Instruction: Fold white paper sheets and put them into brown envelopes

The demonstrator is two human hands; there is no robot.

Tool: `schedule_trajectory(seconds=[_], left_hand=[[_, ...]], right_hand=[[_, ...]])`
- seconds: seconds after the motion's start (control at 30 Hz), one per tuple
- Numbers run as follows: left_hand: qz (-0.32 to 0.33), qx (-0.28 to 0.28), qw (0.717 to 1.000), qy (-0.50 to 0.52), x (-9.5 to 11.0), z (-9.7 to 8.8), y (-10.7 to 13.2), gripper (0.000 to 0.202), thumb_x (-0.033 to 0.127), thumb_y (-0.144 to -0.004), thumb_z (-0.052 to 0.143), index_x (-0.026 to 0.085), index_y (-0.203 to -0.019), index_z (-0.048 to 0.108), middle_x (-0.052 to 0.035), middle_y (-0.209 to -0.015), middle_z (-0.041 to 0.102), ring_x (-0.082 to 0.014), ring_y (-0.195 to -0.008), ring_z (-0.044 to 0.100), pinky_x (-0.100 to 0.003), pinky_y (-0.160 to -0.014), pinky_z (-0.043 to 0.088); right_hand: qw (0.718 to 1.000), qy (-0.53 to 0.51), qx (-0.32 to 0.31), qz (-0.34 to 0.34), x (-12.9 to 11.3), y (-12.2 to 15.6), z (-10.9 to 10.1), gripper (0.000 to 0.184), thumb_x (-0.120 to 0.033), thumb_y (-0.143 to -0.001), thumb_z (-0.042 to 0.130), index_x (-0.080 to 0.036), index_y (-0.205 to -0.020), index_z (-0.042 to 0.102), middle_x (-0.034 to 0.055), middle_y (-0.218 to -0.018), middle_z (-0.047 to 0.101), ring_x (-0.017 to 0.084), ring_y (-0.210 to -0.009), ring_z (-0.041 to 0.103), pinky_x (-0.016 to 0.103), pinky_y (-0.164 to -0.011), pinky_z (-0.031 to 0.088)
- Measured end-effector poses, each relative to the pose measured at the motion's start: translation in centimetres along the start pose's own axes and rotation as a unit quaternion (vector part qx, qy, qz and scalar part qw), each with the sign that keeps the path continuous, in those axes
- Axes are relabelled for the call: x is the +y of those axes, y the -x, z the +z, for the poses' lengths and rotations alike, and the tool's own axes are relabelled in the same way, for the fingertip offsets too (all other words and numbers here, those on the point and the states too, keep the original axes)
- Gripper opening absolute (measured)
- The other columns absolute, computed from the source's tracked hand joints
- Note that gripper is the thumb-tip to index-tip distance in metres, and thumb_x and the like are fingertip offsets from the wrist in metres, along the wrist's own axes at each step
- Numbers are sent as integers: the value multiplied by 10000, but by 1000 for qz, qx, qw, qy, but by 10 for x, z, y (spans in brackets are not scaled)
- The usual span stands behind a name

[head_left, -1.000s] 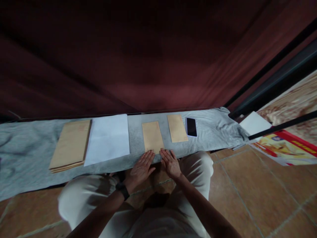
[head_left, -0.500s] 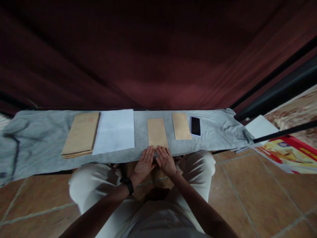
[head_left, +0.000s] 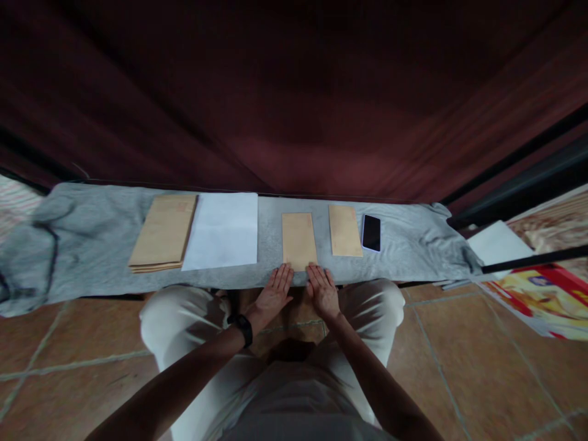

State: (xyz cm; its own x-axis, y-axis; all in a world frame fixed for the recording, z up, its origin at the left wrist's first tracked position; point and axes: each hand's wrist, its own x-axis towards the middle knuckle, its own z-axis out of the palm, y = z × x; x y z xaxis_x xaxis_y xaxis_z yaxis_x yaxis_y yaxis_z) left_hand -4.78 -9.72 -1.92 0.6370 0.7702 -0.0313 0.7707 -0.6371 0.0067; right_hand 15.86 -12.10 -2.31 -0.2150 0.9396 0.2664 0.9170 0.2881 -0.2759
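A small brown envelope (head_left: pixel 299 239) lies flat on the grey cloth (head_left: pixel 271 229) in front of me. My left hand (head_left: pixel 272 293) rests with its fingers stretched out at the envelope's near left corner. At the near right corner, the fingertips of my right hand (head_left: pixel 324 293) touch the paper, the hand lying flat too. Neither hand grips anything. To the right is another brown envelope (head_left: pixel 345 231), with a dark-screened phone (head_left: pixel 371 233) beside it.
Left of the hands lie a white paper sheet or stack (head_left: pixel 223 229) and a pile of larger brown envelopes (head_left: pixel 164 229). A dark red curtain-like surface (head_left: pixel 294 122) rises behind the cloth. A red and yellow box (head_left: pixel 546 291) stands on the floor at right.
My hands have spread apart along the envelope's near edge, from its middle to its two corners. The view has also shifted slightly.
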Motion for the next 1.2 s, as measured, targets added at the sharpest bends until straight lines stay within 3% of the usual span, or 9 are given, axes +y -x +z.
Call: schedule_trajectory(seconds=[0.3,0.5,0.67,0.9,1.2], left_hand=[[-9,17,1000,12,0,4,0,854,360,-950,530,22,-1595,84,-232,-1648,169,-301,-1549,88,-474,-1280,143],[-13,28,999,37,0,10,1,890,312,-923,553,44,-1601,43,-223,-1651,162,-291,-1549,66,-491,-1278,157],[-10,43,999,26,-2,15,2,817,273,-915,533,34,-1594,145,-225,-1656,164,-316,-1548,101,-509,-1272,168],[-2,83,996,17,-5,16,2,717,341,-951,493,2,-1550,293,-241,-1634,244,-328,-1546,148,-500,-1258,223],[-12,102,993,49,-7,5,3,617,403,-997,409,35,-1492,426,-225,-1558,436,-324,-1487,356,-483,-1205,330]], right_hand=[[1000,1,14,26,20,7,-8,479,-261,-1065,348,-149,-1524,426,123,-1530,499,247,-1463,390,487,-1227,246],[1000,-11,3,14,-4,-2,-1,518,-255,-1057,357,-121,-1557,362,147,-1577,425,249,-1484,349,498,-1226,261],[1000,-7,-25,-16,-20,-8,7,504,-262,-1045,424,-163,-1538,409,92,-1579,436,229,-1467,380,455,-1243,240],[1000,-8,0,12,0,-1,0,500,-256,-1050,410,-168,-1542,398,85,-1565,455,213,-1448,411,458,-1245,234],[999,-23,18,33,11,3,-13,470,-257,-1061,390,-178,-1522,433,92,-1522,514,229,-1421,449,467,-1220,264]])
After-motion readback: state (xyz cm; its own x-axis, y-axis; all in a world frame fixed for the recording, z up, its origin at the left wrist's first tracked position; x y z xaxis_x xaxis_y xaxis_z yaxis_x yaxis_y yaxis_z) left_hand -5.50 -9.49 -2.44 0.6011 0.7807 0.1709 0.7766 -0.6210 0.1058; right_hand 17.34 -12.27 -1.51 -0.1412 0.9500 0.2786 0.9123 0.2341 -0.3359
